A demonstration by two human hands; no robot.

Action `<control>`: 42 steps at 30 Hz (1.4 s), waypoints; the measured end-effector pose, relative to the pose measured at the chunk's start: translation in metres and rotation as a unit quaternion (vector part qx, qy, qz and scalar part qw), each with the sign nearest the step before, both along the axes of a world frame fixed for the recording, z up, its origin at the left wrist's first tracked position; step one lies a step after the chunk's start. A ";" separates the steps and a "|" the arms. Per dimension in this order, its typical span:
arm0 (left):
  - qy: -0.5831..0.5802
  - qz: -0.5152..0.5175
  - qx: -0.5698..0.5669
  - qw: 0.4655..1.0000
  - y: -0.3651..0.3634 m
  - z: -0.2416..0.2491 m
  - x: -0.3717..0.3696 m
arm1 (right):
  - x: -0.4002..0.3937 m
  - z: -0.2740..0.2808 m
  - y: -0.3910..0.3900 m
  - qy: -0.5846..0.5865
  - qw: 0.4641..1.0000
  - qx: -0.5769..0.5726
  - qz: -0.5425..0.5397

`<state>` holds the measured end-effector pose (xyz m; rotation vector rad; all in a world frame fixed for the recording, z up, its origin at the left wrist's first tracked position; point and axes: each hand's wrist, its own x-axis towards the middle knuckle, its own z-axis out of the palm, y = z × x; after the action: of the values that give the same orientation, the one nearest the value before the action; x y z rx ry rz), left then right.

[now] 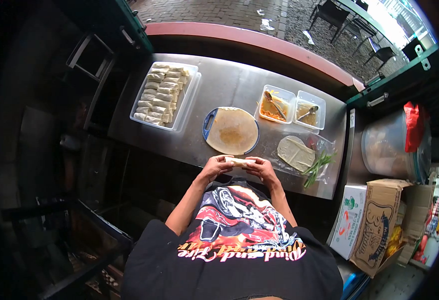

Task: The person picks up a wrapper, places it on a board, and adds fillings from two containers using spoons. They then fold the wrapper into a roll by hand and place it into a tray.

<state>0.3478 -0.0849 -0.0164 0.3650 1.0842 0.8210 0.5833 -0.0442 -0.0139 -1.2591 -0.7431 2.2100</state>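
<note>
A pale rolled wrapper (239,162) is held level between my two hands, just off the near edge of the metal table. My left hand (216,167) grips one end of the roll, and my right hand (262,169) grips the other. Beyond them lies a round board (231,131) with a blue handle and a wet brownish patch. At the far left, a plastic tray (178,120) holds several similar rolls (160,95). Flat wrappers (296,153) lie on clear plastic to the right, beside green leaves (318,170).
Behind the wrappers stand a container of orange filling (273,107) and a container of pale paste (308,113), each with a spoon. A raised red ledge (249,39) borders the far side. Cardboard boxes (377,220) and a large clear tub (387,150) stand at right.
</note>
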 end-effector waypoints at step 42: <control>-0.159 0.116 -0.037 0.980 -0.032 -0.022 0.019 | 0.004 -0.008 -0.031 0.048 0.998 0.007 -0.037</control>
<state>0.3668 -0.1166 -0.0389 0.0393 0.8623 1.0046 0.5869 -0.0755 -0.0221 -1.1463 -0.6639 2.1855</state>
